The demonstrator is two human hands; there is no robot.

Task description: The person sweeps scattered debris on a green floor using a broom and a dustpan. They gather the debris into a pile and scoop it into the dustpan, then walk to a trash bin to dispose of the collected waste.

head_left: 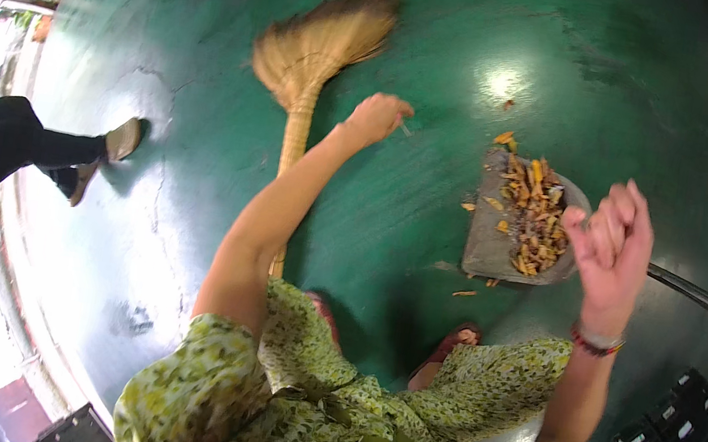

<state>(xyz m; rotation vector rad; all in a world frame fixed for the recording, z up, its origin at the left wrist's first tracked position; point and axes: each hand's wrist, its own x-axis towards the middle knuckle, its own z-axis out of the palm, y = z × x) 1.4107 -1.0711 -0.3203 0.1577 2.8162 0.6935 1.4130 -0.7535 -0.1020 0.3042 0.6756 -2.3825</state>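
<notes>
My left hand is raised over the floor to the right of the straw broom, its fingers pinched together. A small thin pale thing shows at the fingertips, too small to name. The broom has its fan-shaped bristles pointing away from me, and my left forearm covers part of its woven handle. On the right, my right hand is held up beside the grey dustpan, fingers half curled, thumb apart, and nothing visible in it. Dry yellow and brown leaves are heaped in the dustpan.
A few loose leaves lie around the dustpan on the green floor. At the far left a person in dark trousers stands or walks. A dark bar runs to the right edge. Black crates are at lower right.
</notes>
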